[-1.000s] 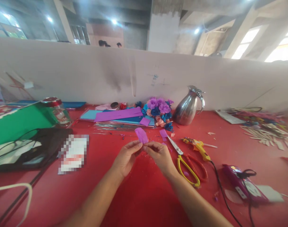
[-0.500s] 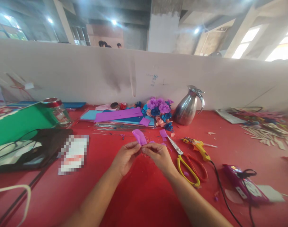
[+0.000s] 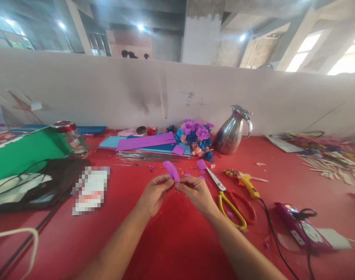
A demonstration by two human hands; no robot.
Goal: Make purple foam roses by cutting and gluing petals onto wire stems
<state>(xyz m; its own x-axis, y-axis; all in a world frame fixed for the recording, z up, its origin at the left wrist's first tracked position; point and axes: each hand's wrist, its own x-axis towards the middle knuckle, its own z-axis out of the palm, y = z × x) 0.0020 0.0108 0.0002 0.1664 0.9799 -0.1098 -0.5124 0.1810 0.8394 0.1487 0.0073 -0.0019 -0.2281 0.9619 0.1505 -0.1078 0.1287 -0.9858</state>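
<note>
A small piece of purple crepe-like paper (image 3: 171, 171) stands up between my fingertips, its lower end pinched from both sides. My left hand (image 3: 157, 192) grips it between thumb and forefinger. Close beside it, my right hand (image 3: 196, 192) pinches the same lower end. Purple scraps lie on the red table just beyond my fingers. To the right of my right hand rest scissors (image 3: 232, 210) with one yellow and one red handle, their blades touching a purple paper square (image 3: 201, 165).
A yellow glue gun (image 3: 247, 184) with a black cord lies to the right. Behind are purple paper strips (image 3: 145, 141), paper flowers (image 3: 196, 136) and a metal jug (image 3: 231, 132). A glass jar (image 3: 72, 140) stands at left, and a purple device (image 3: 302, 227) lies at right.
The purple paper between my fingers has become narrower and more curled or folded at its lower end. Both hands stay in nearly the same place.
</note>
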